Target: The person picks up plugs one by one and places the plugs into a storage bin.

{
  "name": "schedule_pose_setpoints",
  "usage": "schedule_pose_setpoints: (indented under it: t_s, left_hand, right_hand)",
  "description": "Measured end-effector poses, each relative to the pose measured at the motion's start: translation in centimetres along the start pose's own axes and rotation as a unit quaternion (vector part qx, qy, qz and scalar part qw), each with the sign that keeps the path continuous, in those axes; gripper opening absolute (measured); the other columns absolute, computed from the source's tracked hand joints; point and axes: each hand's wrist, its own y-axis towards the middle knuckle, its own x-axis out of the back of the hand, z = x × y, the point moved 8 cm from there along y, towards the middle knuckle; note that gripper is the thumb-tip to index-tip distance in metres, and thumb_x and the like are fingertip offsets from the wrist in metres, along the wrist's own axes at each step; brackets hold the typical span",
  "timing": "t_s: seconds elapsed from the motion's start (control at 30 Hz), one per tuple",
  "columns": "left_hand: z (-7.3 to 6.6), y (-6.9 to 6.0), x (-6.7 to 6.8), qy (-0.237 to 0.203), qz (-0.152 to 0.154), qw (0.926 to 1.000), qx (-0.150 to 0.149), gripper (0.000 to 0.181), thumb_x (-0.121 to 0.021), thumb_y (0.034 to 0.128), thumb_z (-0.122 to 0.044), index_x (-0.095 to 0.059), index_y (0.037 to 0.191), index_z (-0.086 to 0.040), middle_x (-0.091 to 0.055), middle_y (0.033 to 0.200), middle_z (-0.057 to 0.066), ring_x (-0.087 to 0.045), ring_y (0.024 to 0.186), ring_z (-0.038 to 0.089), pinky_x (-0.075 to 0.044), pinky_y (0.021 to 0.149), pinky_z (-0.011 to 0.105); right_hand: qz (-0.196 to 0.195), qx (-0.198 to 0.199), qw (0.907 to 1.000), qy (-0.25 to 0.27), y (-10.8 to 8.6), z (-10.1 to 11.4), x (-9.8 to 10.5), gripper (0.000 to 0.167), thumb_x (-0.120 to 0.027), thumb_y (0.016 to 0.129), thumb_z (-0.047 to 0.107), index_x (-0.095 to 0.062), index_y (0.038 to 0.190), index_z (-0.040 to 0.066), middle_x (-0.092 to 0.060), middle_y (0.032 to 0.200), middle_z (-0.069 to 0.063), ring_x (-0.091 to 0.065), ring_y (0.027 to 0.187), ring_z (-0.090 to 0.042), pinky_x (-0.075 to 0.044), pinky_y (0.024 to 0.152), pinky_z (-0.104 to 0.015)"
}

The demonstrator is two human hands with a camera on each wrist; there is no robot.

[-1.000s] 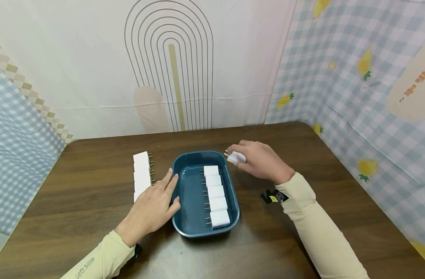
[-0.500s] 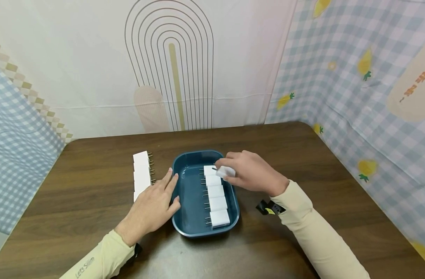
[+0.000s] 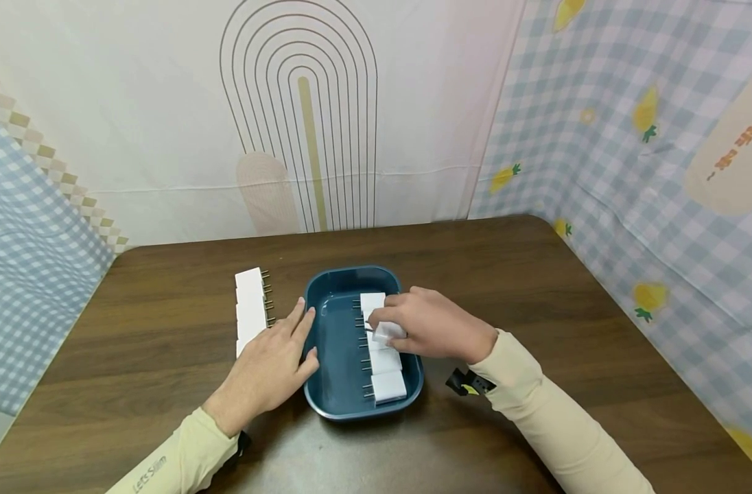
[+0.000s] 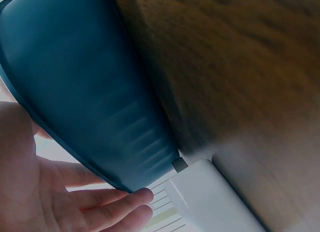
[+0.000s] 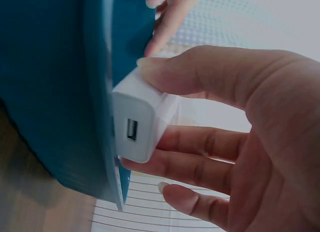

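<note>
My right hand (image 3: 434, 322) pinches a white USB charger (image 3: 388, 333) between thumb and fingers, above the right side of a blue tray (image 3: 335, 416). Its USB port shows in the right wrist view, where the held charger (image 5: 135, 122) is beside the tray rim. Below it, several white chargers (image 3: 388, 386) lie in a column inside the tray, prongs pointing left; my right hand hides part of them. My left hand (image 3: 271, 367) rests with extended fingers on the tray's left rim. In the left wrist view, its fingers (image 4: 107, 207) lie along the tray's edge (image 4: 75, 154).
Left of the tray, another row of white chargers (image 3: 250, 302) stands on the brown wooden table (image 3: 172, 309), prongs facing right. My left hand covers the near end of that row. Patterned cloth (image 3: 413, 103) hangs behind the table and at its sides.
My right hand has carried the charger from the table right of the tray leftward and nearer, over the column of chargers. My left hand has stayed in place.
</note>
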Motion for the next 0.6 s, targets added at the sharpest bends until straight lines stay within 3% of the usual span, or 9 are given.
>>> schedule_pose_setpoints:
  t_s: [0.27,0.6]
  left_hand:
    - [0.0,0.0,0.0,0.0,-0.001,1.0,0.001,0.067,-0.055,0.098,-0.038,-0.042,0.153,-0.003,-0.036,0.162,0.02,-0.055,0.135,0.039,-0.047,0.11,0.053]
    - [0.0,0.0,0.0,0.0,0.002,1.0,0.003,0.068,-0.055,0.0981,-0.039,-0.041,0.154,-0.003,-0.035,0.163,0.019,-0.055,0.136,0.038,-0.047,0.11,0.053]
  right_hand:
    - [0.048,0.019,0.9985,0.016,-0.1,0.9,-1.4,0.03,-0.078,0.089,0.026,-0.072,0.119,0.022,-0.075,0.118,0.0,-0.067,0.097,-0.012,-0.054,0.088,-0.033]
    - [0.068,0.031,0.9972,0.008,0.0,1.4,-2.5,0.028,-0.081,0.086,0.026,-0.076,0.114,0.023,-0.077,0.111,0.004,-0.068,0.096,-0.01,-0.054,0.096,-0.036]
